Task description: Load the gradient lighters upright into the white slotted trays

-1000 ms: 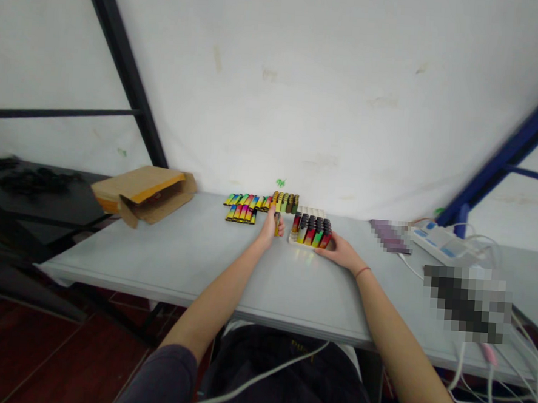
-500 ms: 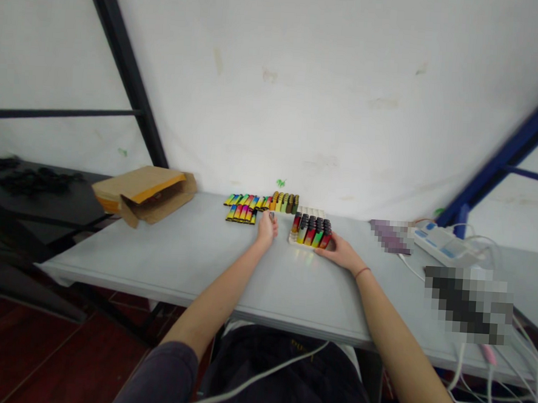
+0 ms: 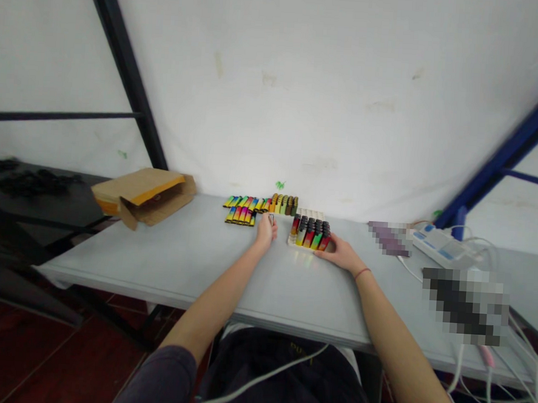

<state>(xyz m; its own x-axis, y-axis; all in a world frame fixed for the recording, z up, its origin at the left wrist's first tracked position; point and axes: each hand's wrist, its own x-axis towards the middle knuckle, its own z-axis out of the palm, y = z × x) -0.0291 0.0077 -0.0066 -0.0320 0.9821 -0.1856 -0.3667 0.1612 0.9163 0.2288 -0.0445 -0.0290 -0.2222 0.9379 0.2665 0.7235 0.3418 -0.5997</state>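
My left hand [image 3: 265, 232] is closed above the table, wrapped round a small lighter [image 3: 271, 217] whose metal top pokes out; most of it is hidden by the fingers. My right hand [image 3: 339, 253] grips the right front corner of a white tray [image 3: 292, 242]. In that tray stand several upright lighters [image 3: 313, 234] with black tops and red, yellow and green bodies; slots at its left front hold none. Behind my left hand lie colourful lighters [image 3: 241, 215] in rows. Another group of yellow and green lighters [image 3: 284, 203] stands upright near the wall.
An open brown paper bag [image 3: 146, 195] lies at the left of the grey table [image 3: 165, 262]. A second white tray [image 3: 311, 214] is behind the first. At the right are a power strip [image 3: 444, 244], white cables [image 3: 489, 391] and blurred-out items.
Almost nothing differs. The view has shifted slightly; my left hand still holds the lighter and my right hand stays on the tray.
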